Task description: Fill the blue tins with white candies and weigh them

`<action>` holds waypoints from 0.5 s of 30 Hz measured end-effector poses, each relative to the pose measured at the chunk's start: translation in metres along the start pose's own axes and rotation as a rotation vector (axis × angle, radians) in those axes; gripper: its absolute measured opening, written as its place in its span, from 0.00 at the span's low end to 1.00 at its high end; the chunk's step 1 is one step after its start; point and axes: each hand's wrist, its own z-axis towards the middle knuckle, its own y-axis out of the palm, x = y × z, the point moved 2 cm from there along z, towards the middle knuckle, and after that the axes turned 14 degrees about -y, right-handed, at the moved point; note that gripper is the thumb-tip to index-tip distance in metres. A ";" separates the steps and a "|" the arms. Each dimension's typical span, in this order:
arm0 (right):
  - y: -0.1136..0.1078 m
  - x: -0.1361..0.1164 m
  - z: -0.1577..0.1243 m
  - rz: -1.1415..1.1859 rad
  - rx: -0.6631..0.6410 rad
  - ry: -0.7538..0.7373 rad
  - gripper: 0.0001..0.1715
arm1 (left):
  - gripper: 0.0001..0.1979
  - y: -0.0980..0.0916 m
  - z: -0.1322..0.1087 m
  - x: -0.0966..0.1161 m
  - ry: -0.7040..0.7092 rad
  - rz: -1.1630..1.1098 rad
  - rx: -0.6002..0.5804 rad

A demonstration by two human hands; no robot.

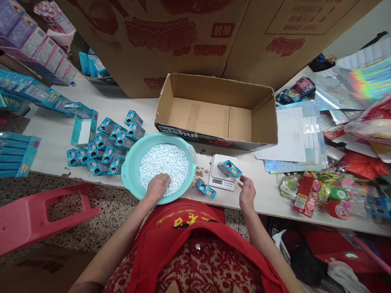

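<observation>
Two hands: left hand (157, 187) cupped on pellets (165, 162) in basin (126, 171), grip hidden; right hand (247, 192) spread, empty, near blue box (229, 168) on scale (221, 183). We judge: basin overhangs worktop (61, 134) edge, press could tip it.

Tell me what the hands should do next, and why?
Probably the left hand should pinch some white candies from the teal bowl and carry them to the blue box on the scale: it rests on them, and the right hand hovers beside.

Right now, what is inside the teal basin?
The teal basin holds a heap of small white pellets. The left hand rests on them, hiding those beneath; the basin's bottom is covered too.
</observation>
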 end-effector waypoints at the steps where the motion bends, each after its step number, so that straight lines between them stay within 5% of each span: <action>1: 0.000 0.000 0.000 0.001 -0.003 -0.004 0.37 | 0.12 0.000 0.000 0.000 0.000 0.000 0.001; 15: 0.021 -0.028 0.013 -0.031 -0.109 -0.126 0.40 | 0.10 -0.004 0.001 0.011 -0.011 -0.047 0.005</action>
